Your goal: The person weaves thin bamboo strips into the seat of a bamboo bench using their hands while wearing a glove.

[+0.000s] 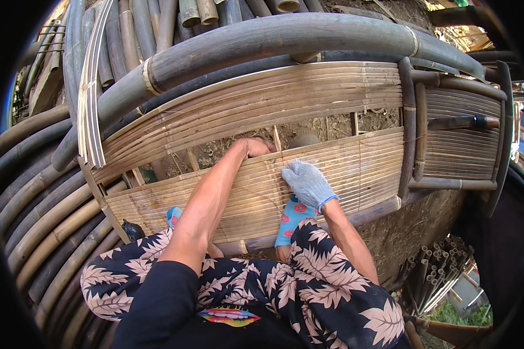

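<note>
My left hand (258, 146) is bare and reaches into the gap between two bamboo slat panels; its fingers dip behind the far edge of the near panel and are hidden. In a grey-blue knit glove, my right hand (306, 183) rests on the near slat panel (239, 200), its fingers bent and pressed together beside a thin reddish cord (360, 163) strung across the slats. Whatever its fingertips pinch is too small to make out. The far slat panel (262, 96) lies beyond the gap, with short cross strips (276, 138) showing between the two.
A thick curved bamboo pole (285, 38) runs along the far side. On the right-hand slatted section (463, 145) lies a knife (463, 122). Loose split strips (92, 110) lean at the left, near many stacked poles (52, 232). Thin bamboo pieces (439, 264) are bundled at lower right.
</note>
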### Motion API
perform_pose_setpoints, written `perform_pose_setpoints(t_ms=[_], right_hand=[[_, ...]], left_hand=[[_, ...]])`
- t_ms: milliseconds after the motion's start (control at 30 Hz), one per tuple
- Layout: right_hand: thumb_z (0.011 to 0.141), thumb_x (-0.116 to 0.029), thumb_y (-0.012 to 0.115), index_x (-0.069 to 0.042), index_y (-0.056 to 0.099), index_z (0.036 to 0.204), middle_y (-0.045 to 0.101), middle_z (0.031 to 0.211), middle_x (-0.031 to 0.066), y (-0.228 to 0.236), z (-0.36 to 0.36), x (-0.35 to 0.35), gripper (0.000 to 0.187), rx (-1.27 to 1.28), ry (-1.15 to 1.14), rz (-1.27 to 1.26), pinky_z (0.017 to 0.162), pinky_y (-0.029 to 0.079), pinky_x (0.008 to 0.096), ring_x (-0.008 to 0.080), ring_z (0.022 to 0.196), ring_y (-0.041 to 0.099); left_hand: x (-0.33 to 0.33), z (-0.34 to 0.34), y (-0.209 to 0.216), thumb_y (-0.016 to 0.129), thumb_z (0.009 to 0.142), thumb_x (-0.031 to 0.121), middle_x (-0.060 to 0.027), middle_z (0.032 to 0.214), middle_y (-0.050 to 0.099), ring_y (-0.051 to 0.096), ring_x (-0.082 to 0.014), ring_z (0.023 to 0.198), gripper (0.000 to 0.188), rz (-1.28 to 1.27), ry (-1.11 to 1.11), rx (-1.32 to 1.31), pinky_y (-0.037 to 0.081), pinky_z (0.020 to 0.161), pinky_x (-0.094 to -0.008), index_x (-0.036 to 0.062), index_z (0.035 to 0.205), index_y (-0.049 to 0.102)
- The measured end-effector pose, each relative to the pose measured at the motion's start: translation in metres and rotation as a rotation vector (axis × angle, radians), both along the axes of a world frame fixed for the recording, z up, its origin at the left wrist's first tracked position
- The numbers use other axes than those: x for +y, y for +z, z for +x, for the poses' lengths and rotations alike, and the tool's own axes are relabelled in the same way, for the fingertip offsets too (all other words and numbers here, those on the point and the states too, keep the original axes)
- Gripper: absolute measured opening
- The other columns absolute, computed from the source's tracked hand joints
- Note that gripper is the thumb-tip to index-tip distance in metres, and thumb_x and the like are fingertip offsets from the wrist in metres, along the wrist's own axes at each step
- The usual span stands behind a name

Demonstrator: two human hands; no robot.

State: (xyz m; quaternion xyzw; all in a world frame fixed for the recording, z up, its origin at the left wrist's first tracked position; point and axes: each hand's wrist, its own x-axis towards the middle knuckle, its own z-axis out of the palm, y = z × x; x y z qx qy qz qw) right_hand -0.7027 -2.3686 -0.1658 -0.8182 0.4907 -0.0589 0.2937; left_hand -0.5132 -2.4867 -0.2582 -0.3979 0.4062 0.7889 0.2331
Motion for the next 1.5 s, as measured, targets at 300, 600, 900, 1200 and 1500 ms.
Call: perform_pose_setpoints(t_ms=[300, 600, 900, 1200, 1500], right_hand=[[0.1, -0.024, 0.051, 0.002, 0.065, 0.091, 0.066, 0.1, 0.0154, 0.094, -0.072, -0.008, 0.031, -0.74, -0.969, 0.316, 0.092, 0.053, 0.0402, 0.021, 0.089, 0.064], [0.099, -0.031, 0.047, -0.008, 0.067, 0.094, 0.07, 0.09, 0.0169, 0.065, -0.062, -0.073, 0.031, 0.094, -0.335, 0.151, 0.065, 0.054, 0.044, 0.0341, 0.073, 0.069], [0.08, -0.013, 0.062, -0.005, 0.056, 0.099, 0.061, 0.083, 0.0168, 0.059, -0.005, 0.002, 0.021, -0.175, 0.061, 0.218, 0.068, 0.049, 0.0488, 0.0384, 0.079, 0.063], [0.078, -0.013, 0.064, -0.004, 0.055, 0.091, 0.059, 0.081, 0.0177, 0.032, -0.069, 0.013, 0.017, -0.06, 0.148, 0.384, 0.069, 0.047, 0.0491, 0.0396, 0.079, 0.06], [0.093, -0.014, 0.055, 0.0, 0.059, 0.102, 0.066, 0.088, 0.0135, 0.061, -0.081, 0.048, 0.017, -0.653, -0.948, 0.895, 0.065, 0.056, 0.0377, 0.0246, 0.073, 0.066]], left_hand=[[0.005, 0.016, 0.089, 0.051, 0.099, 0.043, -0.0148, 0.099, 0.073, 0.067, -0.0269, 0.094, 0.042, -0.488, -0.044, -0.185, 0.05, 0.087, -0.0368, 0.0082, 0.107, 0.072], [0.059, 0.007, 0.083, 0.061, 0.089, 0.039, -0.0086, 0.104, 0.072, 0.062, -0.0321, 0.104, 0.03, -0.953, 0.259, -0.298, 0.034, 0.095, -0.0482, 0.014, 0.097, 0.076], [0.066, -0.006, 0.086, 0.065, 0.084, 0.036, -0.0066, 0.097, 0.07, 0.058, -0.0284, 0.097, 0.026, -1.021, 0.306, -0.292, 0.028, 0.099, -0.048, 0.0148, 0.094, 0.077], [0.085, 0.017, 0.082, 0.054, 0.095, 0.04, -0.0093, 0.099, 0.069, 0.059, -0.0279, 0.104, 0.036, -1.102, 0.21, -0.251, 0.025, 0.107, -0.0494, 0.0125, 0.112, 0.069], [0.087, -0.055, 0.1, 0.063, 0.083, 0.021, -0.014, 0.119, 0.058, 0.051, -0.0335, 0.118, 0.041, -1.657, 0.116, 0.186, 0.042, 0.102, -0.0455, 0.0045, 0.119, 0.057]])
